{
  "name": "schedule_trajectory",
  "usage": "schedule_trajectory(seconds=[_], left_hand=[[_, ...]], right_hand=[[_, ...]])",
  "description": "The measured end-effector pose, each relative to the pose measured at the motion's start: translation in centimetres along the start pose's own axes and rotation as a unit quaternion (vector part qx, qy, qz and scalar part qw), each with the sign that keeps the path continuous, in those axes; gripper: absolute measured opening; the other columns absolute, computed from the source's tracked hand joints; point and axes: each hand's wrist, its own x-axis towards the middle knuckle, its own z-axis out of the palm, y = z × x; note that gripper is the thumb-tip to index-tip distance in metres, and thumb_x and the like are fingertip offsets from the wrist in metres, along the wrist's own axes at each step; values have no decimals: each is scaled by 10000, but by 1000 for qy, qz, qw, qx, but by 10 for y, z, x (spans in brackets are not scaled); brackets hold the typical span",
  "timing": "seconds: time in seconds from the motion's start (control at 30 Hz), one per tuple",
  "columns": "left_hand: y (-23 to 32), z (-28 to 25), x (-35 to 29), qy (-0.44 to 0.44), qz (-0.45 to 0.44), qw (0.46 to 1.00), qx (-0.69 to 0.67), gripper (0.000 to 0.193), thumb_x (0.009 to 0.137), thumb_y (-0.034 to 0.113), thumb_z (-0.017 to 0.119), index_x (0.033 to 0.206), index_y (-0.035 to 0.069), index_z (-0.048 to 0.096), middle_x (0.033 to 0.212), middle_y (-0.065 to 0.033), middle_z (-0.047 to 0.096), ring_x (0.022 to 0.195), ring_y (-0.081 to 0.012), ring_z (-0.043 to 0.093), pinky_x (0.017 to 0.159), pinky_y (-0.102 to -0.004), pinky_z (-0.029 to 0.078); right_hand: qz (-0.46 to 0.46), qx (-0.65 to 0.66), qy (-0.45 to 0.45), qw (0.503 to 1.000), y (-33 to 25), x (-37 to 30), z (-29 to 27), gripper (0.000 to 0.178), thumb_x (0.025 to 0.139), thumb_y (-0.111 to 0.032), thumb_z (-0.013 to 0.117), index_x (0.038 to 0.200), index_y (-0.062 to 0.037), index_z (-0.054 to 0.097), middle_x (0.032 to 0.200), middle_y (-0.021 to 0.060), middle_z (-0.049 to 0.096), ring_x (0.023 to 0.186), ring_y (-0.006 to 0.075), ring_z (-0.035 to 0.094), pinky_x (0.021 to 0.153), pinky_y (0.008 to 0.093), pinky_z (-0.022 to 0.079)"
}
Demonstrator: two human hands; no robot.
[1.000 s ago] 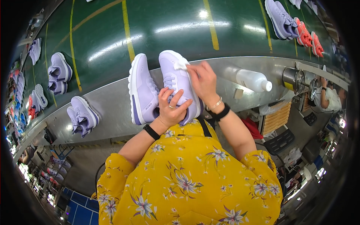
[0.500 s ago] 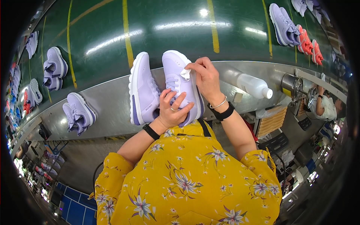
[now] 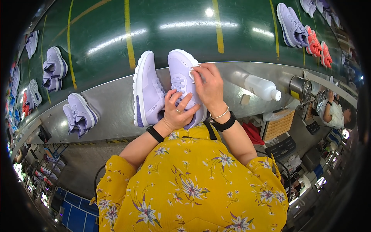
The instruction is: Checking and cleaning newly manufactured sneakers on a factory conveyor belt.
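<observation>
- Just above the centre of the frame, a lilac shoe [image 3: 181,67] points its toe upward; its partner shoe [image 3: 146,89] stands close on its left.
- The left hand [image 3: 178,110], fingers bent across the laces and opening, grasps the lilac shoe near its heel end.
- The right hand [image 3: 209,88] pinches a small white cloth [image 3: 191,74] between thumb and fingertips, against the shoe's right side near the toe.
- The step in hand looks like wiping — probably cleaning the upper along its edge with the sole.
- The next move seems to call for a steady left hold and light, close strokes — the cloth kept pinched and flat against the upper.
- Right of centre, a translucent bottle [image 3: 259,87] is on the metal ledge [image 3: 116,98], its cap toward the right; a green work surface [image 3: 174,40] fills the top.
</observation>
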Motion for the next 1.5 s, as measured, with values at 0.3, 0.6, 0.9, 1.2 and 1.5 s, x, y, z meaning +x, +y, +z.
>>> schedule_trajectory(seconds=[0.3,0.6,0.9,1.2,1.5], left_hand=[[-1,1,0,2,2,1000,-7,258,708,130,690,917,261,766,1238,-44,553,1122,-321,463,943,-536,442],[-3,-1,2,0,3,1000,-6,216,770,161,685,956,261,726,1263,-42,547,1106,-314,469,930,-527,446],[-2,-1,1,-4,4,1000,-2,225,738,155,677,927,264,735,1248,-37,550,1116,-315,467,934,-524,454],[0,2,5,-7,6,1000,9,236,724,161,664,921,265,743,1261,-37,549,1111,-322,465,933,-527,458],[2,0,8,-6,12,1000,0,237,710,165,671,914,264,742,1224,-47,564,1104,-326,476,918,-524,469]], right_hand=[[94,58,4,994,-5,-6,-9,189,847,25,706,1009,-61,750,858,90,657,708,209,645,627,295,503],[70,21,-12,997,-1,-13,-11,119,842,-11,709,940,-55,758,814,105,623,697,278,629,629,352,503],[59,31,-40,997,1,22,2,84,844,-46,705,907,-65,758,808,109,620,705,295,634,640,381,510],[58,18,-74,995,6,60,16,109,846,-77,714,935,-84,776,764,109,636,689,278,623,637,370,490],[43,24,-53,997,11,31,0,88,848,-68,705,915,-57,762,787,128,632,708,298,631,641,387,503]])
